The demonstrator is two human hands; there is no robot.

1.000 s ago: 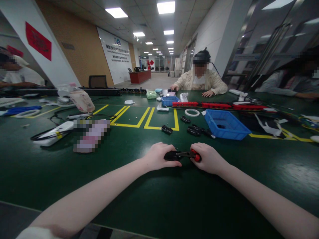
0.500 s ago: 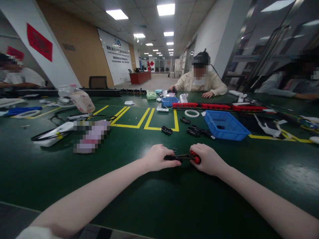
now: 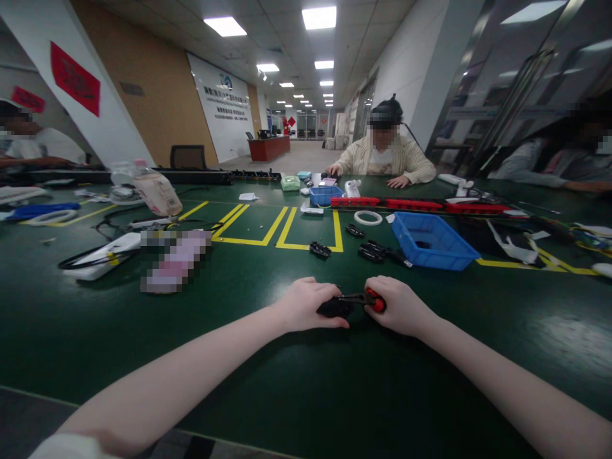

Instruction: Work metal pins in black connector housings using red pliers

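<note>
The left hand (image 3: 306,305) has closed further over the small black part (image 3: 335,308), holding it down on the bench (image 3: 335,395) toward the near edge. The right hand (image 3: 400,306) still grips the red-handled screwdriver (image 3: 375,299), tip at the part, so the work there seems ongoing.

The person is wearing a white sleeve (image 3: 64,447), its rumpled edge showing at 7 o'clock in the view. From there the left forearm (image 3: 191,370) is running uncovered to the left hand (image 3: 306,305). The right forearm (image 3: 502,382), coming in from 4 o'clock, is showing equally uncovered to the right hand (image 3: 400,307).
</note>
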